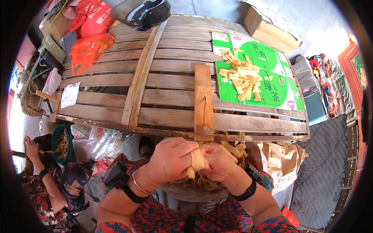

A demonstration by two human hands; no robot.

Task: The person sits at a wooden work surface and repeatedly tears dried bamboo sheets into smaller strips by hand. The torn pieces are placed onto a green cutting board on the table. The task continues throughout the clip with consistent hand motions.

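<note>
My left hand (173, 160) and my right hand (217, 163) meet over my lap, both closed on a folded tan strip (197, 160) of dried plant-like material. The strip wraps around itself between them, one end pointing down. Under my hands, a bowl or bag (192, 195) holds a heap of similar long strips (204, 182). Just beyond, a wooden board with a raised block and a slot (204, 107) lies across the slatted table's edge. To its right, a pile of folded tan pieces (243, 77) rests on a flattened green carton (262, 58).
The slatted table (169, 116) has a rusty metal rim. Orange plastic bag (90, 49), helmet (145, 13) and cardboard box (272, 27) stand around its far side. At left, a co-worker's hands (32, 150) hold a strip near a green bucket (55, 145). A paper sack (281, 163) is at right.
</note>
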